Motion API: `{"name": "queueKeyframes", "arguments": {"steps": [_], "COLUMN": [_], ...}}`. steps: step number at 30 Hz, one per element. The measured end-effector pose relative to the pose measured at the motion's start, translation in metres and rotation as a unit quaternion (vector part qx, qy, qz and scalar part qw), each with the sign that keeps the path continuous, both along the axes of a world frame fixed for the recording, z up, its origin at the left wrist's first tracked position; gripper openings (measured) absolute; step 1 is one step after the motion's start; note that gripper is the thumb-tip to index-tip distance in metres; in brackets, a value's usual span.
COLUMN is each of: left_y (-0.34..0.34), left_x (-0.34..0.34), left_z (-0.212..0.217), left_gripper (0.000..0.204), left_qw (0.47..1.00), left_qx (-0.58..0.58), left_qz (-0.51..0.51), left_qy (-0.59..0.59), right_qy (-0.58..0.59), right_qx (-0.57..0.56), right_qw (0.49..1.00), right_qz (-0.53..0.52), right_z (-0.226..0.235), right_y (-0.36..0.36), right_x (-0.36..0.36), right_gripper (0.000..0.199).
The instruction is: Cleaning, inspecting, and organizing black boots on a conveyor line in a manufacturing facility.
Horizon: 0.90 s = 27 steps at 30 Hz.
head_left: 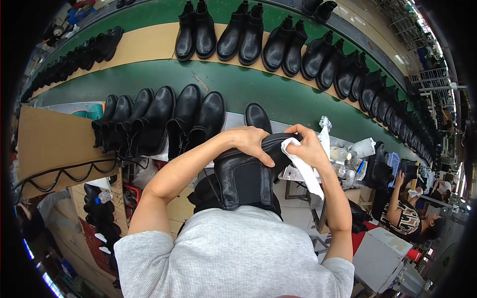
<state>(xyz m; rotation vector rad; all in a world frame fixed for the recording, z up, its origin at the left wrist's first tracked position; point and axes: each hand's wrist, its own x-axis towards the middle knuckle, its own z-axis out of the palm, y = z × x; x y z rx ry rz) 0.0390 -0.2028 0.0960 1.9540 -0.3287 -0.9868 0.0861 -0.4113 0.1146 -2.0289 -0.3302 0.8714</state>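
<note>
A black leather ankle boot (pixel 248 181) with an elastic side panel lies on its side close to my body. My left hand (pixel 251 143) is wrapped over the boot, its thumb pressed along the leather beside the panel. At the toe end, my right hand (pixel 306 148) pinches a white cloth (pixel 303 169) against the boot, and the cloth's loose end hangs below the fingers. Just beyond my left hand stands another black boot (pixel 257 117), partly hidden.
Several black boots (pixel 206 116) stand at the near edge of the green conveyor (pixel 149 77). Rows of paired boots (pixel 238 37) line a cardboard strip farther back. Clear bottles (pixel 343 156) are at right, near a co-worker (pixel 410 213). A brown cardboard sheet (pixel 54 144) is at left.
</note>
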Motion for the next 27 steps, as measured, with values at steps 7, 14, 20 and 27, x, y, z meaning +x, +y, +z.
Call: {"name": "queueKeyframes", "arguments": {"steps": [7,14,20,27], "left_y": [0.0,-0.001,-0.001,-0.002], "left_x": [-0.001,0.0,-0.001,0.0], "left_z": [-0.003,0.006,-0.003,-0.003], "left_gripper": [0.073,0.07,0.074,0.074], "left_qw": [1.0,1.0,1.0,1.0], "left_qx": [-0.003,0.021,0.01,0.007], "left_qz": [0.005,-0.005,0.003,0.005], "left_qy": [0.007,0.011,0.006,0.013], "right_qy": [-0.151,0.053,-0.095,-0.065], "right_qx": [-0.048,0.024,-0.041,-0.027], "right_qw": [0.986,0.998,0.994,0.997], "right_qz": [0.047,-0.018,0.032,0.022], "right_z": [0.008,0.008,0.004,0.004], "right_y": [0.009,0.002,0.004,0.005], "right_x": [-0.007,-0.002,-0.002,-0.004], "right_gripper": [0.038,0.04,0.042,0.042]}}
